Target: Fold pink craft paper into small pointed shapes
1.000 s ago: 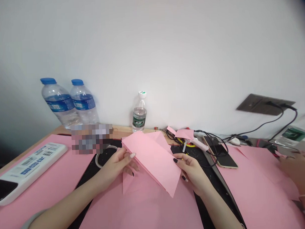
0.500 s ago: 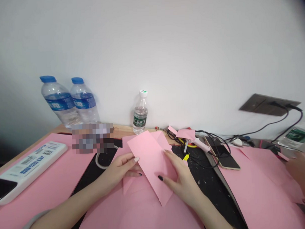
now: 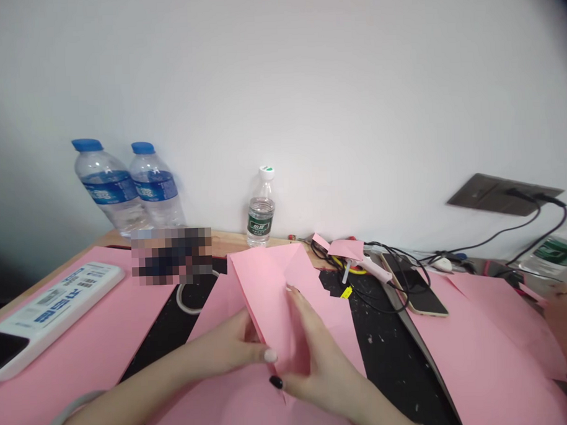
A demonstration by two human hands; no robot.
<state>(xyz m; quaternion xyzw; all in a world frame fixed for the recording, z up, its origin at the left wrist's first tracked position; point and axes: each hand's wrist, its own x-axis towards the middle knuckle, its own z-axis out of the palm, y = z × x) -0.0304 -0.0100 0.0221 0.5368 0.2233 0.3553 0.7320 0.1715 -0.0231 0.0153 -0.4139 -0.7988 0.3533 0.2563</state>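
Between my two hands stands a folded piece of pink paper (image 3: 263, 294), its layers slightly apart along the left edge. My left hand (image 3: 246, 347) grips its lower left edge, thumb in front and the other fingers hidden behind. On the right side, my right hand (image 3: 314, 354) holds the paper, with the thumb near the bottom and the index finger up along its face. Underneath lie larger pink sheets (image 3: 334, 322) on a black mat (image 3: 395, 357).
Behind the paper stands a small water bottle (image 3: 260, 216). Two larger bottles (image 3: 108, 187) lean at the wall. A white boxed device (image 3: 59, 313) lies left. To the right are a glue gun (image 3: 376, 268), black cables, a phone (image 3: 419, 285) and another person's hand (image 3: 566, 314).
The folded paper has turned more upright and its layers show apart. My left thumb has moved down its edge, and my right hand has shifted left and lower.
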